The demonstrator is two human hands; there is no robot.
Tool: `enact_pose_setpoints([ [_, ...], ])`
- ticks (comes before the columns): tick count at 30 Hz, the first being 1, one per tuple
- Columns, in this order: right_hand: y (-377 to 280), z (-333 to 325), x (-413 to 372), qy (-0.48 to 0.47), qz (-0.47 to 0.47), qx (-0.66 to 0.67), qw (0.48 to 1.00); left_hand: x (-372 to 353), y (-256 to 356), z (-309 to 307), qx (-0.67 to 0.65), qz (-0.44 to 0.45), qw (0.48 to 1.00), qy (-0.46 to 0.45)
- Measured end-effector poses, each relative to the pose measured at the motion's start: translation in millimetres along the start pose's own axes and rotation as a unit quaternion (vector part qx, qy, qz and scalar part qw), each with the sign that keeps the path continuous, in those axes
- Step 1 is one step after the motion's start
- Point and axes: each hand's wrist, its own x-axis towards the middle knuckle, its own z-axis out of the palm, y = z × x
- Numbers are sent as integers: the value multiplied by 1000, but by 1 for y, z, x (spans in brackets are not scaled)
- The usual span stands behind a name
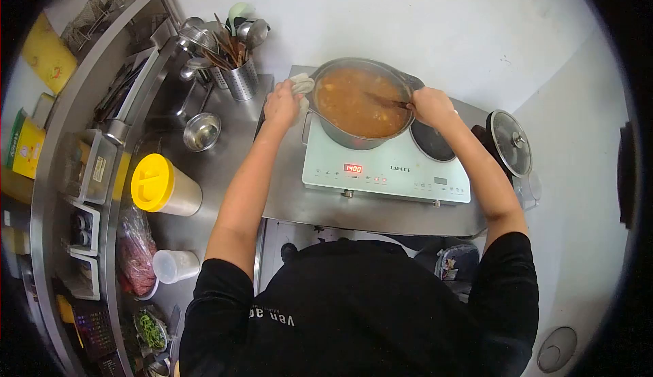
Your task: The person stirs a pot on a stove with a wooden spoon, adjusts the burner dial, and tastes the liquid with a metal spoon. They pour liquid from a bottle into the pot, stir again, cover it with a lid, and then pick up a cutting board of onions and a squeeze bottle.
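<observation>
A large grey pot [355,140] stands on the left plate of a pale green double induction cooker [381,166]. Orange-brown stew [347,105] with lighter chunks fills much of it. My left hand [281,107] is closed on a folded pale cloth [303,83] at the pot's left side, where the handle is largely covered. At the right rim, my right hand [432,107] grips a dark brown wooden spoon [386,100]; its lower end dips into the stew, so its head is hidden. The cooker's left display reads 1400.
A glass lid [510,143] leans at the cooker's right. Leftward are a small metal bowl [202,131], a steel utensil holder [241,81], a yellow-lidded container [178,190] and a white tub [177,266]. Metal shelving [42,193] runs along the far left; a wall rises behind the pot.
</observation>
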Motion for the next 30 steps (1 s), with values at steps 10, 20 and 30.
enact_pose_setpoints([
  [10,-21,23,-97,170,68,164,969,-14,-18,8,-115,8,991,71],
  [20,-60,133,-127,160,127,318,926,-103,-70,10,-132,-32,990,38],
  [30,-60,119,-120,164,123,326,923,-178,-108,18,-50,-82,991,-89],
])
